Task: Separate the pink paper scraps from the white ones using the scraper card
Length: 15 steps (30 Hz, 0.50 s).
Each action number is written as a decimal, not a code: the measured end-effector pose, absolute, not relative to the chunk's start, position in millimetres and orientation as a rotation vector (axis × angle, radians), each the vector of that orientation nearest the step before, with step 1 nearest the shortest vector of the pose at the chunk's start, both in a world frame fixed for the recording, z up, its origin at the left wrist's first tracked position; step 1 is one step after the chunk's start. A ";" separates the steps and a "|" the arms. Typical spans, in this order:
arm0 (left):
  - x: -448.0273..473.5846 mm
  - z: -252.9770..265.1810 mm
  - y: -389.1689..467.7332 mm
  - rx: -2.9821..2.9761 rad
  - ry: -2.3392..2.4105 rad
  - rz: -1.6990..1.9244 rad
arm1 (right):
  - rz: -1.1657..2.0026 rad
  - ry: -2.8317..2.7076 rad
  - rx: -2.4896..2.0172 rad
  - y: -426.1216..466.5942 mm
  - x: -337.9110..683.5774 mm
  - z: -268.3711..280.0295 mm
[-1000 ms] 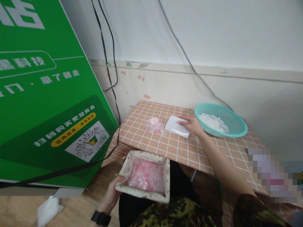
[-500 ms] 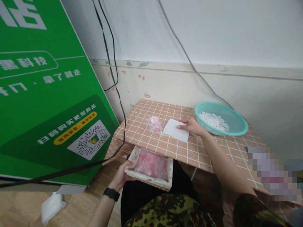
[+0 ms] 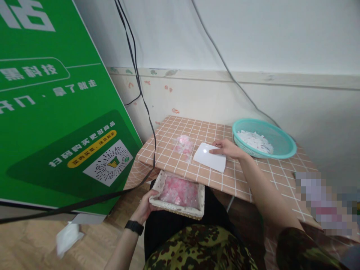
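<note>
My left hand (image 3: 146, 207) grips the left side of a cloth-lined basket (image 3: 180, 213), held at my lap just below the table edge. Inside it lie pink and clear plastic pieces (image 3: 180, 192), too small to name. My right hand (image 3: 227, 149) pinches a white card (image 3: 209, 159) between thumb and fingers, low over the checked tabletop. Left of the card, a small heap of similar pink and clear pieces (image 3: 183, 144) rests on the cloth; card and heap are close together.
A turquoise mesh basket (image 3: 284, 150) with many white pieces stands at the table's back right. The checked tablecloth (image 3: 242, 180) covers the table. A green sign panel (image 3: 56, 112) rises at left, with a black strap (image 3: 153, 142) hanging before it. A white bag (image 3: 69, 238) lies on the floor.
The white card has tilted slightly, now showing a bright glare, and its near edge sits a little lower. The left hand still holds the basket. The view has shifted a little.
</note>
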<state>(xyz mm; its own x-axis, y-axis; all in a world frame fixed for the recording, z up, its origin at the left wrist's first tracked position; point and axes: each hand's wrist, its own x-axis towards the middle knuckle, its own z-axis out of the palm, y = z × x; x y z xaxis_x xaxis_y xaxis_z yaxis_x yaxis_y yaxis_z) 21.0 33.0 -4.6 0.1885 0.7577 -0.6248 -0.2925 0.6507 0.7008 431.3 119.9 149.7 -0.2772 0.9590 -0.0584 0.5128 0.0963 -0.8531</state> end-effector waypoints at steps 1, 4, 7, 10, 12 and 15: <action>20.6 -3.8 32.6 0.486 1.160 0.781 | 1.091 -1.826 -1.459 119.9 432.9 150.7; 19.5 -2.6 31.5 0.492 1.141 0.793 | 1.088 -1.814 -1.499 119.3 430.8 150.8; 18.9 -2.2 31.5 0.481 1.149 0.800 | 1.160 -1.889 -1.448 116.0 410.7 146.2; 18.6 -1.7 32.6 0.480 1.164 0.803 | 1.222 -1.958 -1.329 110.7 387.1 143.1; 18.1 -1.5 33.2 0.474 1.170 0.803 | 1.253 -1.937 -1.281 108.8 381.0 144.3; 16.6 -2.1 33.6 0.459 1.177 0.801 | 1.142 -1.809 -1.342 111.2 388.4 147.7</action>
